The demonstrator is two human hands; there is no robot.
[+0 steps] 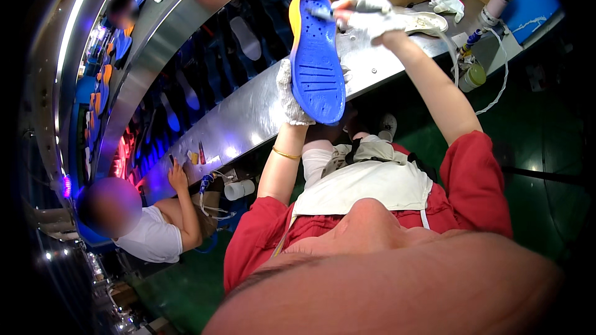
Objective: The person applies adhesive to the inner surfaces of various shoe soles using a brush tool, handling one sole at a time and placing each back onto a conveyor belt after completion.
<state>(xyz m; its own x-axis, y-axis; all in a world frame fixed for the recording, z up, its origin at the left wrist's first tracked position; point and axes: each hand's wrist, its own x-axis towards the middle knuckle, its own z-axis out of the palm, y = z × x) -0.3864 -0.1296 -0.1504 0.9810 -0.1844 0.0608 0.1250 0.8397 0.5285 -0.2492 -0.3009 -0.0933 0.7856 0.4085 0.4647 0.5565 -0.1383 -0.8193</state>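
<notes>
A blue shoe sole (318, 65) with a yellow edge is held up over the metal bench, its surface showing small holes at the far end and slots lower down. My left hand (289, 96), in a whitish knit glove, is closed around the sole's left side near its lower end. Also gloved, with bare fingertips, my right hand (370, 15) grips a small brush (321, 13) with a reddish handle. The brush's pale, blurred tip lies over the holed end of the sole; whether it touches is hard to tell.
Behind the metal bench (248, 127) runs a dark bed with several soles. A white shoe (425, 23), a white glove (448, 5) and a pale cylinder (498, 1) lie to the right, near a green-yellow container (473, 77) and cords. A co-worker (152, 229) sits at left.
</notes>
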